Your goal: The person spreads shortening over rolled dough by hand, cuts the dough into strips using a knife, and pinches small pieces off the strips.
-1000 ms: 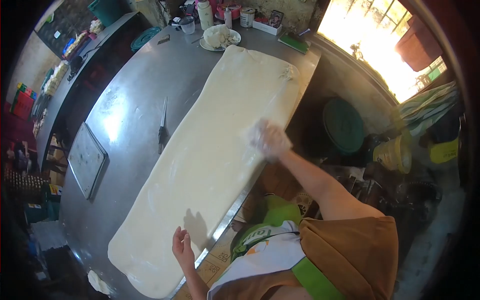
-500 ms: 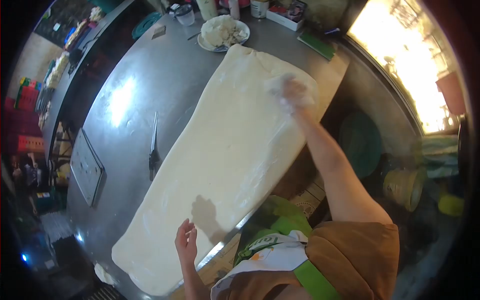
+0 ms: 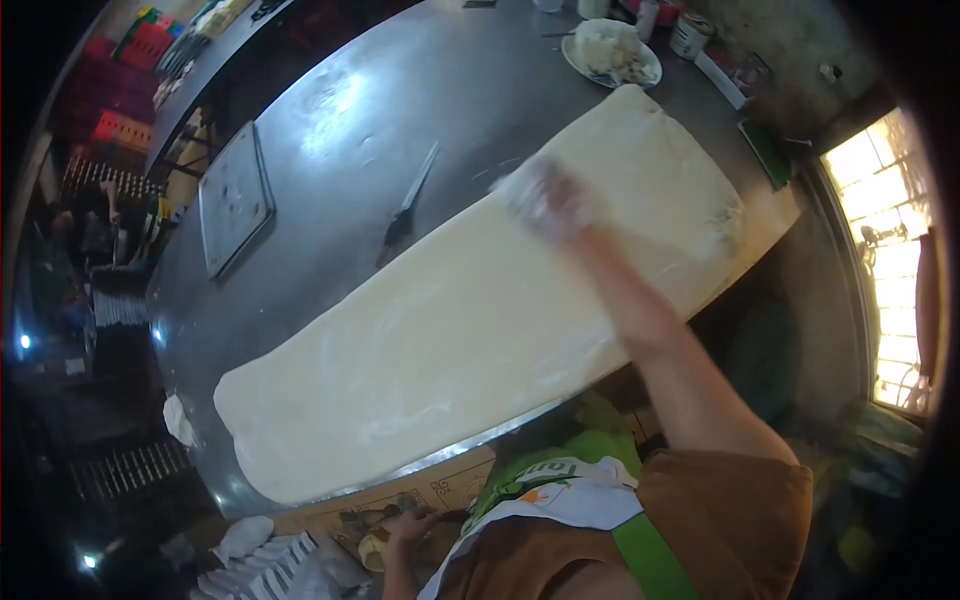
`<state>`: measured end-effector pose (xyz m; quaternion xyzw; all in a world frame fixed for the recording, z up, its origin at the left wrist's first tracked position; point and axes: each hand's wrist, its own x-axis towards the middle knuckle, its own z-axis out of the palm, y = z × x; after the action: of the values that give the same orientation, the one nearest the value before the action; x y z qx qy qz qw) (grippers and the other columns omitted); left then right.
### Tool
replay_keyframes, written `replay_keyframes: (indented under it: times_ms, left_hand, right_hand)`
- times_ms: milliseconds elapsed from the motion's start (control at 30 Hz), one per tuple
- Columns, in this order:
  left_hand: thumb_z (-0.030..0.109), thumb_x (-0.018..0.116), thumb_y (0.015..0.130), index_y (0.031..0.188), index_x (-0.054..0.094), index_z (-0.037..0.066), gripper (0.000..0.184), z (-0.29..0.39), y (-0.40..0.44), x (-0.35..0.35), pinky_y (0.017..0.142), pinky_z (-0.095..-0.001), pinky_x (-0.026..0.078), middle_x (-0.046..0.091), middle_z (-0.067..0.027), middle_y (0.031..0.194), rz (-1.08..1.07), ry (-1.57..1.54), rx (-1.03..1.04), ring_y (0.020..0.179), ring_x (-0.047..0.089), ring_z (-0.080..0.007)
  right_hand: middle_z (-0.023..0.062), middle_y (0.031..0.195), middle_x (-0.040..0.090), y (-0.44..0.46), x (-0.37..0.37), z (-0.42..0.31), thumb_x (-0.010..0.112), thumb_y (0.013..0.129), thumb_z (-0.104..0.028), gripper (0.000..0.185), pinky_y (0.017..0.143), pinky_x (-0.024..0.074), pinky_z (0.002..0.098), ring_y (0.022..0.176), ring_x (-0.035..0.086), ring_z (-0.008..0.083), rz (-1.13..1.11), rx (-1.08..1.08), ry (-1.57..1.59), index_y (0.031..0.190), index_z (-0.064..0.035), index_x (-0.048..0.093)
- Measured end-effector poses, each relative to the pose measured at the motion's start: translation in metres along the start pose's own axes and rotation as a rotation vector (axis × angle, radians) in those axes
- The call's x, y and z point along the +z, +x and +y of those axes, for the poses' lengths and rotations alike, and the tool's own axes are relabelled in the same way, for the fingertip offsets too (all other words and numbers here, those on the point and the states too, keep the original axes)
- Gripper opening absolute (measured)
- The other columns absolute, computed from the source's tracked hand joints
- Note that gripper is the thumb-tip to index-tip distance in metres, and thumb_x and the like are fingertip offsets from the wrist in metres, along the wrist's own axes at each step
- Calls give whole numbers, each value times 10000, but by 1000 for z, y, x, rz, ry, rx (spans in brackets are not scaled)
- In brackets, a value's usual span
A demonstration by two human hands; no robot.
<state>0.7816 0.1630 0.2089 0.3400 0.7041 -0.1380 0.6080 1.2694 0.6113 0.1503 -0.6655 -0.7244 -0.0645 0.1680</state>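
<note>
A long, thick sheet of pale dough (image 3: 430,330) lies diagonally across the metal table (image 3: 320,230), with whitish smears on its surface. My right hand (image 3: 550,200), blurred by motion, is over the far edge of the dough. Something whitish covers its fingers; I cannot make out whether it is a coating, a covering or a held lump. My left hand (image 3: 408,528) hangs below the near table edge, off the dough, its fingers loosely stretched and holding nothing visible. Beyond the dough lies a dark-handled knife (image 3: 410,208).
A plate (image 3: 650,80) carries a white, soft-looking mound (image 3: 608,48) at the back. A can (image 3: 690,36), a small box (image 3: 722,78) and a green flat item (image 3: 766,155) are to its right. Flat metal trays (image 3: 236,200) rest at the left. Striped white bags (image 3: 265,560) are below the table.
My right hand has swept from the dough's far right end to its far long edge. My left hand has dropped from over the dough to below the table edge. The view has turned.
</note>
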Motion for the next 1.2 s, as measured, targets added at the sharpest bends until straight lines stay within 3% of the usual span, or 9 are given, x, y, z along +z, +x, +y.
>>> replay_keyframes:
  times_ms: [233,300,433,500,600,733,800,1000,1200]
  left_hand:
    - [283,697,905,1214,617,0,426,-125,55,15,622,-282,508,663,-47,862,64,-489,103,708,603,-132]
    - [285,696,907,1219,612,0,431,-171,49,13,617,-278,505,656,-44,860,88,-682,86,702,599,-126]
    - [283,688,915,1233,600,-2,436,-242,22,10,603,-269,495,635,-36,854,192,-826,-5,684,587,-113]
    - [273,677,922,1239,592,-4,430,-250,17,3,596,-265,487,620,-31,851,261,-435,-45,674,579,-106]
    - [267,669,925,1231,593,-12,420,-237,21,1,576,-268,477,622,-41,860,195,-562,-20,675,577,-108]
    - [266,665,923,1222,600,-8,411,-281,83,12,551,-276,471,628,-52,863,230,-833,69,680,582,-114]
    - [267,665,921,1220,603,-5,408,-288,101,9,543,-279,471,629,-55,861,264,-940,107,682,585,-116]
    - [260,655,915,1178,619,19,359,-245,95,-29,569,-311,498,644,-68,858,236,-736,8,707,622,-166]
    - [323,670,888,1238,598,13,473,-164,104,-28,591,-306,518,681,-89,983,290,-533,-68,772,667,-181]
  right_hand:
    - [178,1397,454,-167,-15,-253,631,836,-451,646,1087,358,459,1237,487,341,-119,-676,727,1320,-42,502]
    - [194,1372,471,-153,65,-211,596,873,-414,610,1061,381,478,1224,497,344,284,-550,20,1328,-20,494]
    - [27,889,595,2,-18,-211,570,900,-309,207,692,438,416,855,555,201,-496,-145,229,957,-114,613]
    - [16,933,634,-9,103,-287,547,914,-315,215,737,451,408,847,575,206,-449,-528,-157,929,-110,612]
    - [212,1487,404,-160,12,-404,588,855,-549,762,1152,276,480,1391,371,358,-407,-482,372,1423,-60,448]
    - [217,1576,236,-221,-79,-346,636,850,-528,839,1174,207,503,1459,236,382,-727,-588,454,1486,-56,360]
    - [216,1559,279,-228,-18,-259,622,864,-516,812,1162,232,501,1453,255,380,-269,-467,28,1481,-50,374]
    - [148,1033,580,-68,-7,-194,610,867,-344,325,956,452,436,1042,540,274,-200,-65,-166,974,-41,565]
    - [190,1493,390,-211,-48,-248,657,875,-373,591,1113,307,560,1384,383,378,-255,-582,467,1388,-129,498]
